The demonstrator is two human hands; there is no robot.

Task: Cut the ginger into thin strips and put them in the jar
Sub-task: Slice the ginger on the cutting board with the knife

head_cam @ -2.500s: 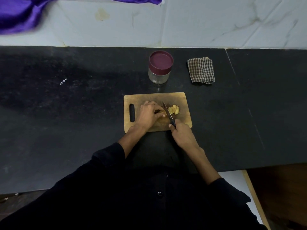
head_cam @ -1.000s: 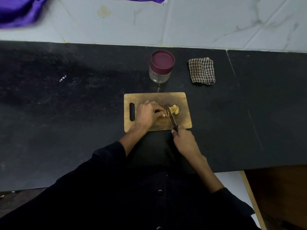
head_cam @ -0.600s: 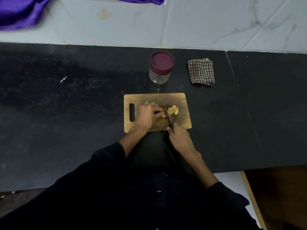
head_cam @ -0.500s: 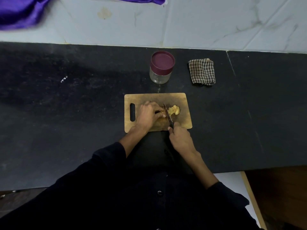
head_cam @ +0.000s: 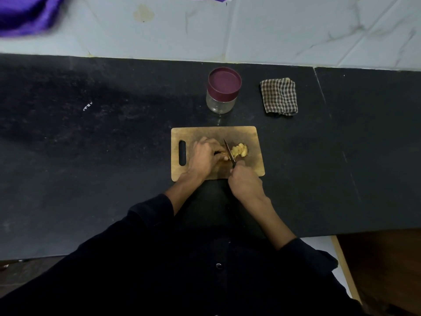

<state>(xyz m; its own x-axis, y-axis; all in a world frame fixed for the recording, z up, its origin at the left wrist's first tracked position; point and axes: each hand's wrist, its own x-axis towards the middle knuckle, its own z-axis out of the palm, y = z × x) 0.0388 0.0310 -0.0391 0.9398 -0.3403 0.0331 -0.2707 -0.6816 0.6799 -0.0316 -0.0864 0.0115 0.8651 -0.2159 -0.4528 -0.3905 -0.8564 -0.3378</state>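
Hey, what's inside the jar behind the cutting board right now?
The jar stands shut under its maroon lid. Its clear glass lower part looks empty, with no ginger strips showing. The lid hides the upper part. The cut ginger lies on the cutting board.

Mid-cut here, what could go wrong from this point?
The knife blade sits right beside the left hand fingertips pinning the ginger, so a slip may nick them. The jar still has its lid on, so the strips cannot go in until it is opened.
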